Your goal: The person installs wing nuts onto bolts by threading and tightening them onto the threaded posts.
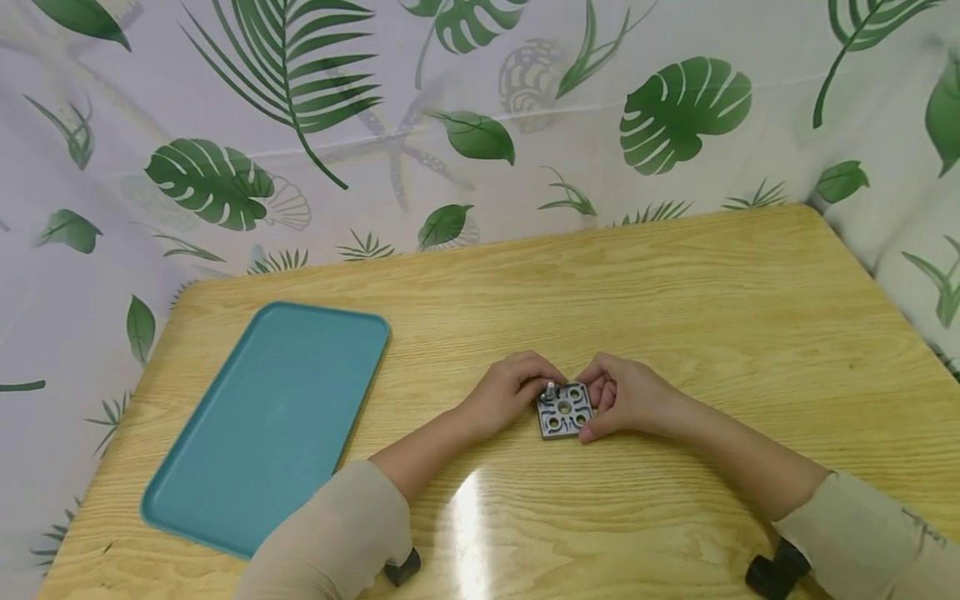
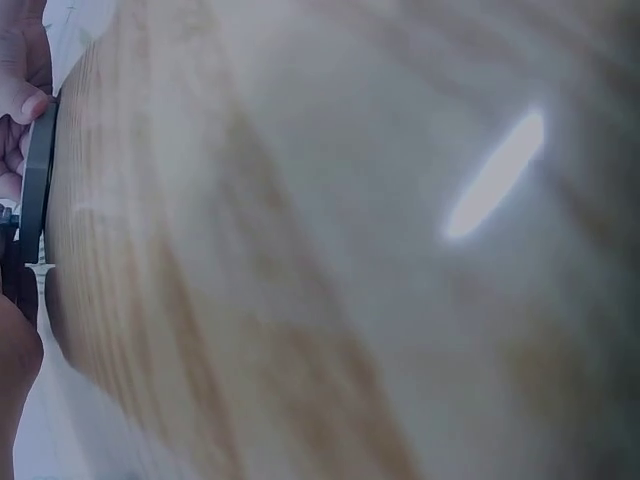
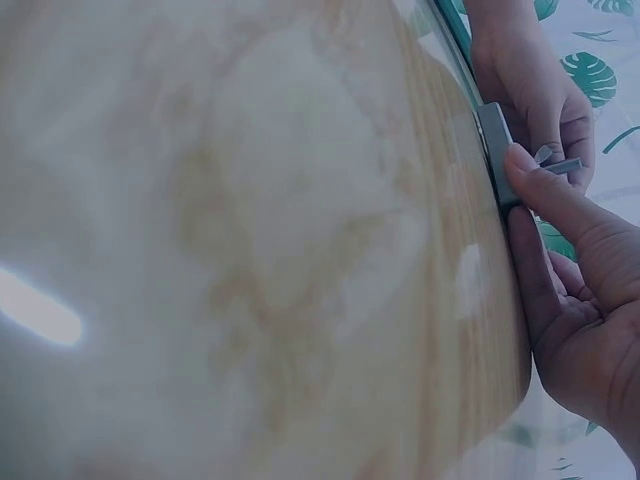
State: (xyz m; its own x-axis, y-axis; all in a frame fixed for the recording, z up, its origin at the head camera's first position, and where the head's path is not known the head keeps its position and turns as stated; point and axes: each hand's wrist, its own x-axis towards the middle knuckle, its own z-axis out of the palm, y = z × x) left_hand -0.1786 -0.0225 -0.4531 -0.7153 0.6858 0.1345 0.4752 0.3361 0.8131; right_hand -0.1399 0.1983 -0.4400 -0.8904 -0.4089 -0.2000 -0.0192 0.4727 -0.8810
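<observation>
A square grey metal plate (image 1: 555, 427) with several round holes and curved slots lies face up, low over the wooden table, between both hands. Out of its far left corner a bolt (image 1: 551, 391) stands upright; its shank (image 3: 565, 166) also sticks out in the right wrist view. My left hand (image 1: 504, 394) grips that corner, thumb beside the bolt and fingers curled at the far edge, their tips partly hidden. With thumb on top, my right hand (image 1: 632, 395) pinches the plate's right edge. The left wrist view shows the plate (image 2: 38, 180) edge-on.
A blue-green tray (image 1: 255, 425) lies to the left on the wooden table (image 1: 675, 292), partly covered by the left sleeve. Behind the table hangs a white cloth (image 1: 570, 158) printed with green leaves. Dark wrist mounts (image 1: 777, 571) show under the sleeves.
</observation>
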